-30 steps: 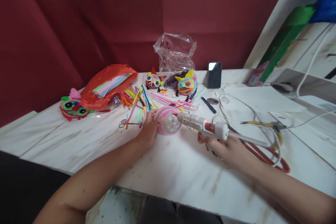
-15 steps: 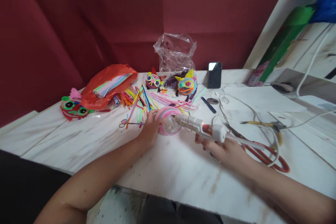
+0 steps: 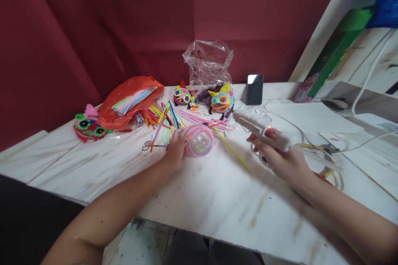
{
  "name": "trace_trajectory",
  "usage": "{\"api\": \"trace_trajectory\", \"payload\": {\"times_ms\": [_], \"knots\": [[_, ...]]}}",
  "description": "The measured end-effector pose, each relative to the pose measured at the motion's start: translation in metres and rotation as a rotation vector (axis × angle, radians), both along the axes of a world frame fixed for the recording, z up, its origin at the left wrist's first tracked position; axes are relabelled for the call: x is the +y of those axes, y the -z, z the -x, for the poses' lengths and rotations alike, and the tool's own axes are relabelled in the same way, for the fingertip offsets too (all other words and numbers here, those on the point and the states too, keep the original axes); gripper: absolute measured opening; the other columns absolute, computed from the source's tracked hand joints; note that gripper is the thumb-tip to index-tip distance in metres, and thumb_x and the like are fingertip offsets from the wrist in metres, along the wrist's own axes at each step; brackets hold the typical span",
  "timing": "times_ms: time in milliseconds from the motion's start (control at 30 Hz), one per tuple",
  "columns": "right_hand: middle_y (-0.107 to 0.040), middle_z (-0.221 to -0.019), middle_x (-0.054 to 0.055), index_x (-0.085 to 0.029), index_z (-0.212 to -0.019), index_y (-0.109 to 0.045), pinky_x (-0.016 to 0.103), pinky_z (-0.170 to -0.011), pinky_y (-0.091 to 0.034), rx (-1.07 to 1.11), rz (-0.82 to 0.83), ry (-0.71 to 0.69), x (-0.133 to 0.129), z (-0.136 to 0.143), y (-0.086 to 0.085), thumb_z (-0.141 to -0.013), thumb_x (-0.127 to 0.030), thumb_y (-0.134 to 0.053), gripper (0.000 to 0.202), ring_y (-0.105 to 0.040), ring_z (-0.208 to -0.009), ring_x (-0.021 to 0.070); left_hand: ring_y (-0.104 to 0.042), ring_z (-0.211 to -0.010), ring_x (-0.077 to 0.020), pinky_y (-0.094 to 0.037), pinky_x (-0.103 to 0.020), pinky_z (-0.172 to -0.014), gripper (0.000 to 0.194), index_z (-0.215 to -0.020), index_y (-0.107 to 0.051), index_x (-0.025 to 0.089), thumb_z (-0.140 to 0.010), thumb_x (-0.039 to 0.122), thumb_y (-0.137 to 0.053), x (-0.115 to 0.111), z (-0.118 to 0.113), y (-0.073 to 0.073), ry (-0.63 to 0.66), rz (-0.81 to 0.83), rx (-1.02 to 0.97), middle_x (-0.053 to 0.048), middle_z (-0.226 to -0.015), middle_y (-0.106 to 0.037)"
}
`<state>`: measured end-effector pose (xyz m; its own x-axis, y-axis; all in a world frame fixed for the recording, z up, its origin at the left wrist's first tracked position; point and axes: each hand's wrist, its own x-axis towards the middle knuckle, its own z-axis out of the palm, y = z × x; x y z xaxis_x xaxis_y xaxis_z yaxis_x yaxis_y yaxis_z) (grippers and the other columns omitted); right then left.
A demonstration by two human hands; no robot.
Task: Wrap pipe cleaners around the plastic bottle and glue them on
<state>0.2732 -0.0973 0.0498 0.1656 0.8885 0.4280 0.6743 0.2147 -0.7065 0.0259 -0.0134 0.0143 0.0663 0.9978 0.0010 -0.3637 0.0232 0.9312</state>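
My left hand (image 3: 176,149) grips the left side of a clear round ball (image 3: 201,142) ringed with pink pipe cleaners (image 3: 212,148), low over the marble-patterned table. To the right, my right hand (image 3: 276,158) is wrapped round a white hot glue gun (image 3: 264,129) with an orange light on. Its nozzle points left and stands apart from the ball. A clear glue stick juts out behind it. Between the ball and the gun lies a yellow pipe cleaner (image 3: 234,152).
Pipe cleaners (image 3: 169,118) and a red bag (image 3: 127,103) lie beyond my left hand, with scissors (image 3: 146,145) nearer. Decorated balls (image 3: 221,101) and a phone (image 3: 255,90) stand at the back. Cables and pliers (image 3: 325,149) lie right.
My right hand has pulled the glue gun away from the ball, to the right and slightly up. The yellow pipe cleaner now shows fully. My left hand stays on the ball.
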Motion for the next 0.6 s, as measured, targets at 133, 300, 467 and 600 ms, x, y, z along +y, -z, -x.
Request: {"api": "trace_trajectory", "payload": {"times_ms": [133,300,467,600], "knots": [[-0.062,-0.070,0.007,-0.023,-0.073,-0.051,0.031,-0.054,-0.040,-0.329,0.050,0.270,0.027,-0.032,0.006,-0.079,-0.035,-0.048,0.014,-0.059,-0.064,0.0231,-0.059,-0.073,-0.0157,-0.043,-0.028,-0.068,0.048,-0.099,-0.052,0.021,-0.056,0.028,-0.074,0.000,0.001,0.001,0.009,-0.001,0.001,0.001,-0.082,-0.064],[-0.063,-0.081,0.015,-0.021,-0.079,-0.050,0.033,-0.056,-0.037,-0.638,0.208,0.329,0.040,-0.060,0.013,-0.086,-0.032,-0.043,0.015,-0.063,-0.078,0.0294,-0.059,-0.075,-0.0154,-0.044,-0.028,-0.070,0.044,-0.096,-0.054,0.019,-0.057,0.029,-0.073,0.002,0.002,0.002,0.001,-0.011,-0.015,0.001,-0.081,-0.064],[-0.065,-0.092,0.022,-0.017,-0.087,-0.054,0.036,-0.062,-0.041,-0.810,0.286,0.320,0.048,-0.070,0.031,-0.088,-0.028,-0.046,0.013,-0.062,-0.093,0.0345,-0.060,-0.074,-0.0158,-0.044,-0.028,-0.068,0.039,-0.092,-0.056,0.019,-0.059,0.030,-0.074,0.006,0.002,0.004,-0.005,0.018,-0.050,0.001,-0.077,-0.064],[-0.067,-0.093,0.020,-0.015,-0.085,-0.057,0.037,-0.066,-0.044,-0.833,0.409,0.299,0.057,-0.077,0.043,-0.087,-0.033,-0.051,0.019,-0.063,-0.094,0.0341,-0.062,-0.075,-0.0171,-0.046,-0.029,-0.070,0.033,-0.085,-0.058,0.019,-0.060,0.030,-0.075,0.009,0.004,0.006,0.011,0.023,-0.107,0.002,-0.073,-0.064]]}}
